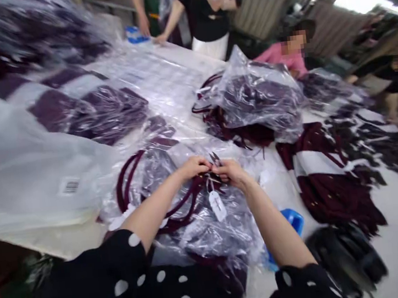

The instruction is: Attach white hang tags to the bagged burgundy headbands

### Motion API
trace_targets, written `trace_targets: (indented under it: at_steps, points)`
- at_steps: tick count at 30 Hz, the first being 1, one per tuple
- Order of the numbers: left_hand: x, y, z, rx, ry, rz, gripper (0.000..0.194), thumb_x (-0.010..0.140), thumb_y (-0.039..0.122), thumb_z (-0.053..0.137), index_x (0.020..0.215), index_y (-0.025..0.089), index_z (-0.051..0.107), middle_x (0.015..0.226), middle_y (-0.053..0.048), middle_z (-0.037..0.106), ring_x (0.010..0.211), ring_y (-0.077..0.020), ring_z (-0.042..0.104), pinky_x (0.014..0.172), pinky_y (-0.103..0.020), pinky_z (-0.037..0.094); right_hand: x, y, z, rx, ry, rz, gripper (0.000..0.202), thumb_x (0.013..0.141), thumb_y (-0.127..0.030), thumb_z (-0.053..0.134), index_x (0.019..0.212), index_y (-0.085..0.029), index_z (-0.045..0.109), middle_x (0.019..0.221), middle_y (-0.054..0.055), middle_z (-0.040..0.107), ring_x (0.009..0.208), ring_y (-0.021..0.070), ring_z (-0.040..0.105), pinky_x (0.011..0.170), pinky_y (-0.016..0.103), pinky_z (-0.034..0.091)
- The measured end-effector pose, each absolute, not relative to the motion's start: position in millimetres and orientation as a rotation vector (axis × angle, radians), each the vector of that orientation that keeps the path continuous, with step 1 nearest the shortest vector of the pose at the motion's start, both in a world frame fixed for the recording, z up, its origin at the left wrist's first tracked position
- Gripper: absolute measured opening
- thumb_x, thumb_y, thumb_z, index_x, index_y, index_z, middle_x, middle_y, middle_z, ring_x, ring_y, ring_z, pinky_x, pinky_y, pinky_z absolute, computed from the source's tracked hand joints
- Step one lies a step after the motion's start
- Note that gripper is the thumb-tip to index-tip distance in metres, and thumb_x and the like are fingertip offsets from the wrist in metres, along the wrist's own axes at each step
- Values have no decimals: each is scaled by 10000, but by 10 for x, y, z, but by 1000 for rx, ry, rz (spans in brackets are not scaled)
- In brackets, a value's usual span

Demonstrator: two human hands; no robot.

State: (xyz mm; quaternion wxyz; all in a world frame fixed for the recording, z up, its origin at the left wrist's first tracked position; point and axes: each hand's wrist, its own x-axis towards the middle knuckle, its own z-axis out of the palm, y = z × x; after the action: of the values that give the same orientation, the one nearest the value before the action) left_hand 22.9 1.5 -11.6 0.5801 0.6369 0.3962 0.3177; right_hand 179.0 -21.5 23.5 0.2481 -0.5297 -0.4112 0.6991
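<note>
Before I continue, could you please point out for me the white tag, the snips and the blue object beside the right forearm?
White tag (218, 206): head view, on the middle of its face.
Snips (215, 158): head view, on the exposed blades.
Blue object (294, 219): head view, on its upper visible part.

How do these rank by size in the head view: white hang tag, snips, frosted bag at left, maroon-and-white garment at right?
1. Frosted bag
2. Maroon-and-white garment
3. White hang tag
4. Snips, visible part only; the right hand covers the rest, so last place is unsure.
</note>
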Motion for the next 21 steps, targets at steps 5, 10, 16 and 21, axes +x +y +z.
trace_targets:
  at_steps: [5,10,16,21]
  points:
    - [322,46,-240,1339,839,637,170,652,221,610,778,111,637,746,-11,642,679,-125,558,689,-245,421,2030,-310,170,-1396,-927,1891,255,551,-195,714,654,-151,485,451,-109,364,337,-4,197,345,157,101]
    - [221,56,-173,1461,788,575,163,591,192,604,740,135,638,773,-11,636,741,-146,557,747,-260,418,1950,-266,172,-1382,-897,1888,274,519,-234,716,653,-156,490,448,-104,385,340,-2,213,360,168,93]
    - [286,111,-228,1588,697,608,53,613,183,576,645,144,594,745,-9,610,766,-150,540,793,-271,406,1958,-274,163,-1413,-884,1839,304,502,-262,739,660,-158,501,449,-97,393,347,3,228,368,177,87]
    - [282,113,-228,1546,727,615,87,653,227,584,648,140,587,714,-3,597,722,-139,532,749,-261,410,1911,-302,192,-1435,-895,1724,321,543,-345,732,683,-172,501,448,-103,349,360,18,225,379,195,111]
